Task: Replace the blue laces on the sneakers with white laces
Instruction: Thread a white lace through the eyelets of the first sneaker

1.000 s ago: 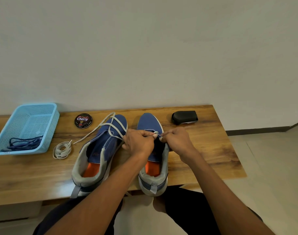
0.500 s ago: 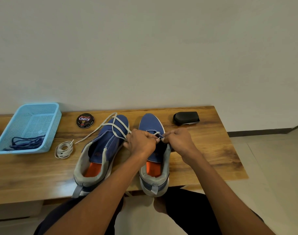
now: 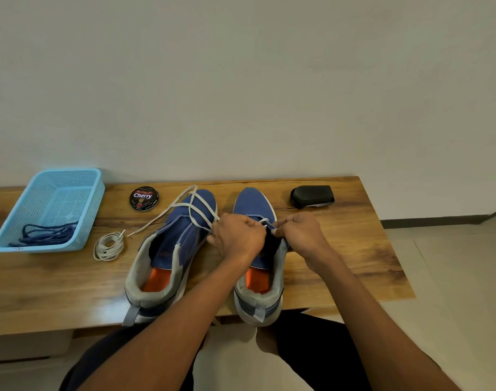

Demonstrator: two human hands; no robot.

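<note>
Two blue sneakers with orange insoles stand side by side on the wooden table (image 3: 340, 244), toes away from me. The left sneaker (image 3: 170, 249) carries a loose white lace (image 3: 196, 210) across its front eyelets, one end trailing left on the table. Over the right sneaker (image 3: 258, 266) my left hand (image 3: 238, 235) and my right hand (image 3: 300, 232) meet at the eyelets, each pinching the white lace (image 3: 263, 221) threaded near the toe. A coiled white lace (image 3: 109, 246) lies left of the shoes. The blue laces (image 3: 46, 235) lie in the light blue basket (image 3: 80, 176).
A round tin of Cherry shoe polish (image 3: 144, 198) sits behind the left sneaker. A black shoe brush (image 3: 311, 196) lies at the back right. The table's right edge drops to a tiled floor; my knees are under its front edge.
My hands stay at the right sneaker's front eyelets, with only small shifts of the fingers on the white lace. The camera has shifted slightly.
</note>
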